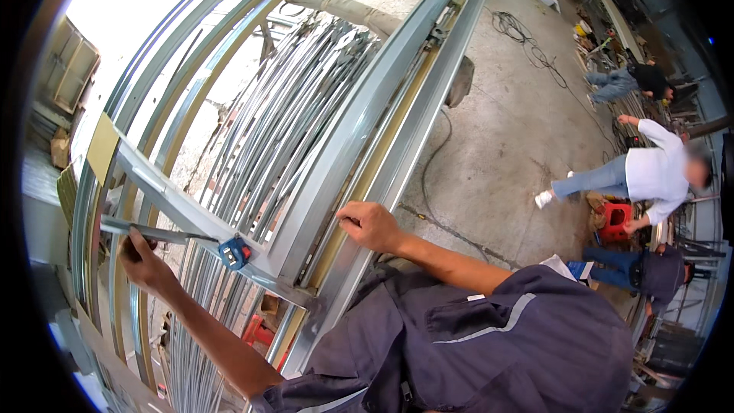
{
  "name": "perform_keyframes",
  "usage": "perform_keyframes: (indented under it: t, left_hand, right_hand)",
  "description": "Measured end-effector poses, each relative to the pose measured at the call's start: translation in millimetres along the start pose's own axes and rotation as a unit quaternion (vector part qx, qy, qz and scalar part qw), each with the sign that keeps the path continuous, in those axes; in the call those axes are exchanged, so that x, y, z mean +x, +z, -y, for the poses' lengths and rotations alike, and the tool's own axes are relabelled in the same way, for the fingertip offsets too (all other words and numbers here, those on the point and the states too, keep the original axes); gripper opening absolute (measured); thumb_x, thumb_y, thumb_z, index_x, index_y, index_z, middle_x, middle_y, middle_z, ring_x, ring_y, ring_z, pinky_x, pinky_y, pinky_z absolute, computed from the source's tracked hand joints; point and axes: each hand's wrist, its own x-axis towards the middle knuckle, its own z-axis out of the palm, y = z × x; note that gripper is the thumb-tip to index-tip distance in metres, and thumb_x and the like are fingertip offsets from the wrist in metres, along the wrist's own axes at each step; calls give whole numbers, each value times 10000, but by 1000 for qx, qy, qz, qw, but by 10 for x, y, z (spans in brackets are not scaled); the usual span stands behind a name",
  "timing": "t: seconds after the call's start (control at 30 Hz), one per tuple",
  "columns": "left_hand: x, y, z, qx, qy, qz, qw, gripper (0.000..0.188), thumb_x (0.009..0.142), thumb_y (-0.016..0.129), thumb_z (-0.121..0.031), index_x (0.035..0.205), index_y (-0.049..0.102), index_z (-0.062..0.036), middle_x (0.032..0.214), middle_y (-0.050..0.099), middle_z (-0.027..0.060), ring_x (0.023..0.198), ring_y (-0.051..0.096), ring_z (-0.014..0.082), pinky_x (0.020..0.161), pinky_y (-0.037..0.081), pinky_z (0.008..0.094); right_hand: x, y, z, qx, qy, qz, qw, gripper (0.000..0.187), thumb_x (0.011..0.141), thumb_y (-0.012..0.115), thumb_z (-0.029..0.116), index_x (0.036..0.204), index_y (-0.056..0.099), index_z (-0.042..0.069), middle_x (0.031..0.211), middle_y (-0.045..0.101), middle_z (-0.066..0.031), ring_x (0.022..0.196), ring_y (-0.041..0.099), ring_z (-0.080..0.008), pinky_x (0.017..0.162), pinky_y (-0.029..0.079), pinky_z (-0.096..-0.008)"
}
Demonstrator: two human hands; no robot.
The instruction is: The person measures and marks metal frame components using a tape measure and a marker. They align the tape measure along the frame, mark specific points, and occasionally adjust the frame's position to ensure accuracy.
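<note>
My left hand [148,263] is closed at the lower edge of a narrow grey metal bar [164,235], its fingertips against it. The bar's thin dark end points toward a blue tape measure [234,253], which lies on the grey metal crosspiece [180,205] of a long frame. My right hand [370,226] is curled into a fist over the frame's long side rail [348,138]. Whatever its fingers may hold is hidden. Along that rail runs a yellowish strip [401,118].
Beneath the frame lies a pile of thin metal rods [279,99]. More long profiles [183,61] run along the left. A black cable [436,191] trails over the concrete floor. Several people stand at the right, one in a white top [651,172] near a red stool [615,222].
</note>
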Motion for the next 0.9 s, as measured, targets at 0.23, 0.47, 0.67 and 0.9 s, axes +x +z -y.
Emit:
perform_keyframes:
  t: [0.23,0.47,0.67,0.9]
  left_hand:
    - [-1635,-663,-294,-47,-133,115,983,223,1006,667,-203,1029,617,14,785,639,70,651,608,123,571,513,271]
    - [-2588,-602,-252,-99,-289,186,934,158,989,653,-109,1065,574,6,851,630,60,667,599,113,571,527,282]
    - [-2659,-491,-207,-68,-323,212,920,218,984,677,-171,1014,558,8,835,631,69,699,611,122,578,529,298]
    - [-2617,-451,-244,-74,-375,214,899,221,976,671,-148,1025,569,41,838,665,115,634,652,145,563,554,289]
  right_hand:
    - [38,-4,31,-9,-5,33,999,178,905,649,142,1020,735,37,935,724,-132,828,695,-336,737,546,-401]
    - [-8,44,-21,-11,-18,36,999,176,887,676,127,1036,725,48,957,718,-147,857,707,-319,752,560,-378]
    - [28,48,-159,17,-37,44,998,112,916,652,37,1006,698,-9,800,671,-53,711,626,-122,639,503,-290]
    - [5,37,-110,52,31,66,996,161,902,683,47,1047,708,-17,850,715,-94,697,651,-135,643,515,-278]
